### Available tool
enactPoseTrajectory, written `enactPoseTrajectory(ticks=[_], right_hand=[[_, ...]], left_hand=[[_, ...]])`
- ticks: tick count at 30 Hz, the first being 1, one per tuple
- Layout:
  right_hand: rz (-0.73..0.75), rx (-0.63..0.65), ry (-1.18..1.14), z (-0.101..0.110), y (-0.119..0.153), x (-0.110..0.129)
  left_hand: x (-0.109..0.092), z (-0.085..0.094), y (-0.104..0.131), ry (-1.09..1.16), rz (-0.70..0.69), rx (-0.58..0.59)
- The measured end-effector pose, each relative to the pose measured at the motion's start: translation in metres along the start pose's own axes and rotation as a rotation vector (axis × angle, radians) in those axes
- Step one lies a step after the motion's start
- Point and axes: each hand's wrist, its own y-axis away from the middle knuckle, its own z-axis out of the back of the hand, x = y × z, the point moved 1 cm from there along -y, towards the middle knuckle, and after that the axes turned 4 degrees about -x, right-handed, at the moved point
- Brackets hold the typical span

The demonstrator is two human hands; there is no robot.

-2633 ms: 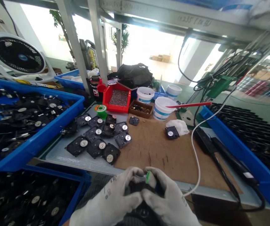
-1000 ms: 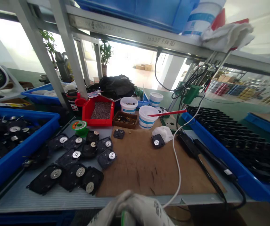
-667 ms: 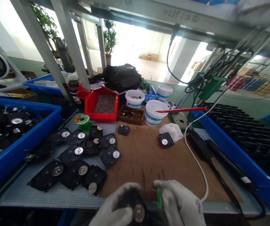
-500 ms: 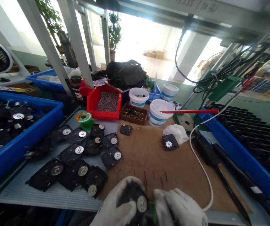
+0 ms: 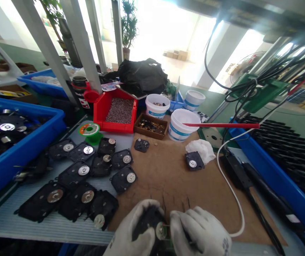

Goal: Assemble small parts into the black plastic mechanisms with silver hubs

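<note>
Both my hands wear white gloves at the bottom edge of the view. My left hand (image 5: 133, 233) grips a black plastic part (image 5: 148, 222) with a round metal disc on its face. My right hand (image 5: 200, 234) is closed around a small tool with a green handle, mostly hidden, and its tip touches the disc. Both hands hover over the near edge of the brown board (image 5: 173, 177). Several similar black parts (image 5: 88, 174) lie in rows to the left of my hands.
Blue bins (image 5: 21, 149) of black parts stand at the left and a blue tray (image 5: 274, 174) at the right. A red bin (image 5: 117, 112), brown tray (image 5: 151, 126), white tubs (image 5: 180, 124), solder spool (image 5: 88, 129) and a white cable (image 5: 229, 192) lie farther back.
The view has tilted down and nearer the bench. My hands came apart, showing the disc face of the part, then closed in again with the tool against the disc.
</note>
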Motion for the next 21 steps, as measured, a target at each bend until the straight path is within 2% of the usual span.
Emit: enactPoseTrajectory(ticks=[7,12,17,21], right_hand=[[-0.045,-0.064,0.004,-0.006,0.0,0.005],[-0.052,-0.059,0.011,-0.006,0.001,0.005],[-0.037,-0.029,-0.003,-0.002,-0.001,0.004],[-0.029,0.006,-0.01,-0.001,-0.003,0.004]], left_hand=[[0.0,0.002,0.0,-0.043,-0.008,-0.011],[-0.003,0.003,0.0,-0.021,-0.002,0.06],[-0.014,-0.002,0.002,-0.013,0.056,-0.026],[-0.019,-0.006,0.003,-0.034,0.04,-0.05]])
